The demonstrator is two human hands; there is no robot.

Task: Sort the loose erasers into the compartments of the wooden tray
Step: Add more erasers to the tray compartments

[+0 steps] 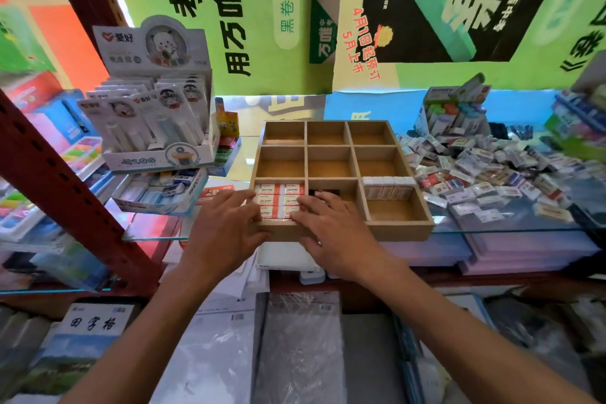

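The wooden tray (341,170) sits on a glass shelf (511,226), a three-by-three grid seen from its near edge. To its right, touching or just beside the tray's right wall, spreads the heap of loose erasers (492,170), which runs off toward the right of the shelf.

Inside the tray, the near-left compartment holds the red-and-white erasers (278,202), laid flat in rows with their long axes running left to right. The near-right compartment has a row of white erasers (388,187) standing on edge against its far wall. The near-middle one shows something dark, mostly hidden. The six cells behind look bare.

Both hands bracket the near-left compartment. The left hand (226,226) lies at the tray's near-left corner, its fingers (241,198) spread and reaching onto the left ends of the red-and-white rows. The right hand (331,233) lies across the divider, fingers loosely spread and resting on the right ends; neither pinches anything that I can see.

The next pick probably turns on this: the heap lies to the right of both hands, so the right hand is nearer, and it must cross the tray's near-right compartment to get there.
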